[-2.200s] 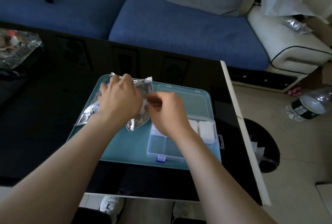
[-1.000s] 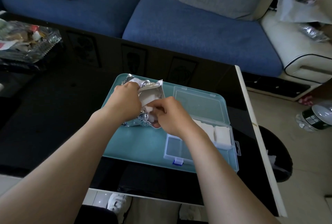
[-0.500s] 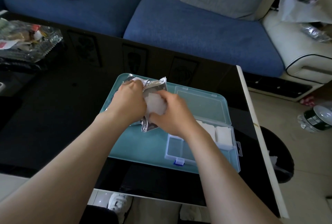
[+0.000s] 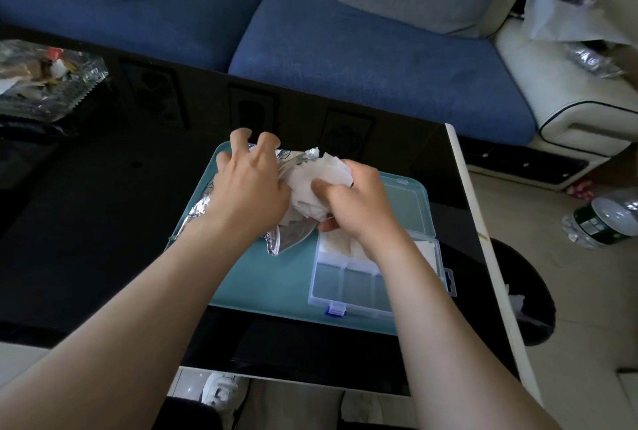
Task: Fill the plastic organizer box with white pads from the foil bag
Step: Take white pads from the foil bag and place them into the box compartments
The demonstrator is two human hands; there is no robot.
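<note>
Right hand [image 4: 355,203] grips crumpled white pads [image 4: 309,181] at the far-right-pointing mouth of the crinkled silver foil bag [image 4: 288,239]. The half-curled left hand [image 4: 248,186] lies on the bag, its grasp unclear.

Surface [image 4: 103,222]: a glossy black top with a pale strip [image 4: 483,239] along its right edge; dark shapes are reflected near its far side. Teal tray [image 4: 269,284]: rectangular with rounded corners, it lies flat on the right half of the surface, with its near edge close to the surface's near edge and its right side near the pale strip. Glass dish [image 4: 51,84]: clear cut glass with a toothed rim, it stands at the far left, well apart from the tray, and holds mixed scraps too small to identify.
</note>
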